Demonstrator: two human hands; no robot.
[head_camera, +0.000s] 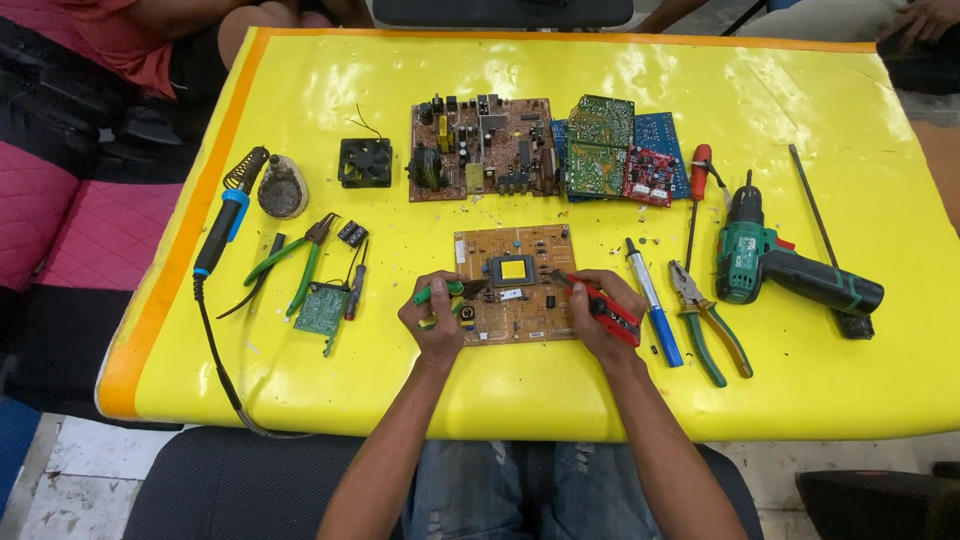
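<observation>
Head view, yellow table (600, 390). Tan circuit board (515, 285) lies flat near table centre, just ahead of the person. Left hand (435, 318) sits at the board's 9 o'clock edge, fingers clamped round green-handled pliers (440, 293), jaws touching the board's left side. Right hand (600, 312) at the board's 3 o'clock edge, fingers closed round a red-handled cutter (605, 305), tip pointing onto the board near its black-and-yellow square part (512, 269).

From the board: at 12 o'clock a larger brown circuit board (480, 150); at 1 o'clock a stack of green, blue and red boards (615, 150); at 11 o'clock a small black fan (365, 162). At 9 o'clock, a small green board (322, 308), green-handled long-nose pliers (295, 265), then a blue-handled soldering iron (228, 215) with its cord running off the near edge. At 3 o'clock a blue-tipped tool (652, 300), combination pliers (708, 325), a green cordless drill (790, 265). Red-handled screwdriver (698, 190) at 2 o'clock. Other people's limbs at the far edge.
</observation>
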